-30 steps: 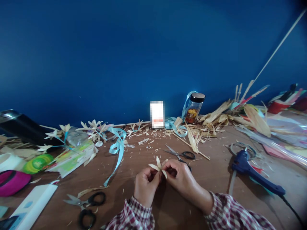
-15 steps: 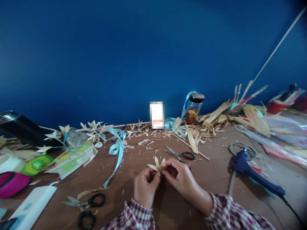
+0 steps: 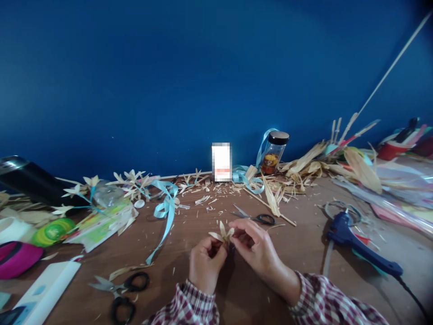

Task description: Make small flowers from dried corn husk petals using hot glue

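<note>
Seen from my head camera, looking down at a brown wooden table [image 3: 189, 253] set against a deep blue wall.

My left hand [image 3: 204, 262] and right hand [image 3: 257, 250] meet just above the table, near its front edge and in the middle of the view. Between them is a small pale flower of dried husk [image 3: 221, 234], with pointed petals fanning upward. The fingers of my left hand are closed around its base from below. The fingertips of my right hand pinch a petal on its right side. Both cuffs are red and white check.

Just behind my right hand lie black-handled scissors [image 3: 255, 217]. A second pair of scissors [image 3: 120, 289] lies at the front left. A blue glue gun [image 3: 358, 246] rests to the right, well apart from my hands.

At the back, by the wall, stands a clear glass jar [image 3: 274, 152] with a dark lid, upright, holding something orange and yellow in its lower part; I cannot tell what. Light blue ribbon [image 3: 165, 207] trails across the table left of centre. More finished husk flowers [image 3: 131, 180] sit at the back left, and loose husk strips [image 3: 304, 169] pile up at the back right.
</note>
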`<state>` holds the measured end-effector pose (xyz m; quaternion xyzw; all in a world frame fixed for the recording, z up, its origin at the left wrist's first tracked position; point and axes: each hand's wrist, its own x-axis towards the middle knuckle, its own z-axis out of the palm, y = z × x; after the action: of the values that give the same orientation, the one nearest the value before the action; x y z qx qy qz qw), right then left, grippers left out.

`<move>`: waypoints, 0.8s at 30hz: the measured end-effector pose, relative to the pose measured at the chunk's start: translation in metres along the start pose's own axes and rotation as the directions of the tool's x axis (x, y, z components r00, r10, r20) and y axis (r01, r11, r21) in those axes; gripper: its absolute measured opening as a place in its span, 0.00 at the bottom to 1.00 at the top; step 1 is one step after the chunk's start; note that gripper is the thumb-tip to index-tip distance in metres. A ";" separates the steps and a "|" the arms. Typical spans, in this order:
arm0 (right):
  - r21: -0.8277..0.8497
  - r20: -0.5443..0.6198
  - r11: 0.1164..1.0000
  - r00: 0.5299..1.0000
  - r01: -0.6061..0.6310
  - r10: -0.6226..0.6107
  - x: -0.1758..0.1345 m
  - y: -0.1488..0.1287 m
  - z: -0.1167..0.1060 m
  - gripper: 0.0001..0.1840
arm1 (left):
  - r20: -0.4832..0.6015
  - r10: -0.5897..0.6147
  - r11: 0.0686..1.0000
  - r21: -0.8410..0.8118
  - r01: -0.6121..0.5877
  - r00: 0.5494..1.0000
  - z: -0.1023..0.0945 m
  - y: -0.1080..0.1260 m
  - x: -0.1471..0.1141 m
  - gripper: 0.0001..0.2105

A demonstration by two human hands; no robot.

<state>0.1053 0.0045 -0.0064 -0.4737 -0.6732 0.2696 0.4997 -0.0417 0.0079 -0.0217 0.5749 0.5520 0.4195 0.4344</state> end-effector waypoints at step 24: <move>-0.044 0.061 0.998 0.998 0.037 -0.034 0.000 -0.002 0.000 0.06 | 0.007 -0.048 0.991 -0.123 0.049 0.999 0.002 -0.002 -0.001 0.09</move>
<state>0.1049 0.0034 -0.0049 -0.4646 -0.7021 0.2595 0.4731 -0.0403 0.0068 -0.0238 0.5342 0.5382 0.4409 0.4802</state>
